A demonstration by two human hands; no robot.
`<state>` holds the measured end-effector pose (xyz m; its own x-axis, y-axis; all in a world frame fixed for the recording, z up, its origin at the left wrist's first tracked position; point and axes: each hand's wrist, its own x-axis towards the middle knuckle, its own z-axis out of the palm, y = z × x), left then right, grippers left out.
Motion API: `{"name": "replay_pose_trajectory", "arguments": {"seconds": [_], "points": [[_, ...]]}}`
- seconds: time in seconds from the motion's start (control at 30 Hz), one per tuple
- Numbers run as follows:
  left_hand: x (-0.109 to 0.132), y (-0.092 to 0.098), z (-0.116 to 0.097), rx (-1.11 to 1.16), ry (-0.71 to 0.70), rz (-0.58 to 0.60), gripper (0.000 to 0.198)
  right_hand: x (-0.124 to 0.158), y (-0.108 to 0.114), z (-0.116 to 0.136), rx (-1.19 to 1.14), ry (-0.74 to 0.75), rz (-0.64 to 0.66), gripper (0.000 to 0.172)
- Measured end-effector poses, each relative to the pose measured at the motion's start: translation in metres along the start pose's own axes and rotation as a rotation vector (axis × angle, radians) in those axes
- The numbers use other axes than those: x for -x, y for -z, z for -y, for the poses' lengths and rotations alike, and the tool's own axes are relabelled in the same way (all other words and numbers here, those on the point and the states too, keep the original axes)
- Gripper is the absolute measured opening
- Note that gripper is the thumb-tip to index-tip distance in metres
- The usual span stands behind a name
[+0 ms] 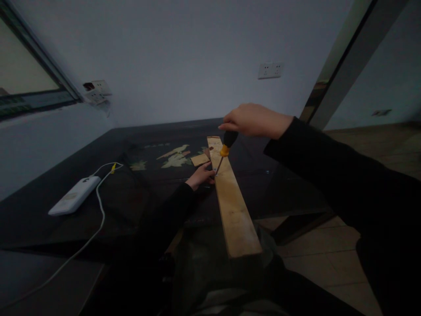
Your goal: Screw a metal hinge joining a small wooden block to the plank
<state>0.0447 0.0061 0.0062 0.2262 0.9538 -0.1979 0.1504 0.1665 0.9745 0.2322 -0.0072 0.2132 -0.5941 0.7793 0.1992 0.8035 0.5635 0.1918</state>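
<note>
A long, light wooden board (235, 213) lies on the dark table, its near end jutting past the table's front edge towards my lap. My right hand (253, 119) is wrapped round the black and yellow handle of a screwdriver (224, 150). The shaft slants down to the board's left edge, where its tip meets a small shiny metal piece (215, 171). At that same spot are the bent fingers of my left hand (201, 176), closed against the board's edge; what they pinch is too small to make out. A short wooden piece (199, 159) lies just beyond them.
On the table's (141, 197) left side lies a white power bank (75, 195), its white cable (102, 210) running over the front edge. Leaf-like pictures (176, 158) decorate the tabletop. A wall with sockets (270, 70) rises behind the table.
</note>
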Motion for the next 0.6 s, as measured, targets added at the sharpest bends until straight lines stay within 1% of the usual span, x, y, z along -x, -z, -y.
{"name": "replay_pose_trajectory", "arguments": {"seconds": [0.07, 0.13, 0.2, 0.33, 0.4, 0.5, 0.6], "points": [[0.000, -0.001, 0.000, 0.004, -0.002, 0.000, 0.069, 0.001, -0.004, 0.001, 0.022, -0.082, -0.048, 0.054], [-0.002, -0.001, 0.001, 0.015, -0.010, 0.009, 0.067, 0.002, -0.004, -0.002, 0.009, -0.101, -0.062, 0.055], [-0.003, 0.000, 0.003, 0.020, -0.015, 0.015, 0.066, 0.002, -0.002, -0.007, -0.040, -0.028, -0.026, 0.051], [-0.004, 0.002, 0.005, 0.010, 0.001, -0.005, 0.068, 0.001, 0.009, -0.017, -0.154, 0.186, 0.080, 0.046], [-0.003, 0.002, 0.004, 0.005, 0.006, -0.012, 0.069, 0.001, 0.012, -0.018, -0.175, 0.218, 0.104, 0.043], [-0.002, 0.002, 0.002, -0.004, 0.008, -0.007, 0.068, 0.001, 0.010, -0.013, -0.123, 0.172, 0.080, 0.041], [-0.001, 0.001, 0.002, -0.003, 0.008, -0.008, 0.069, 0.001, 0.000, -0.006, -0.021, 0.026, -0.035, 0.044]]}}
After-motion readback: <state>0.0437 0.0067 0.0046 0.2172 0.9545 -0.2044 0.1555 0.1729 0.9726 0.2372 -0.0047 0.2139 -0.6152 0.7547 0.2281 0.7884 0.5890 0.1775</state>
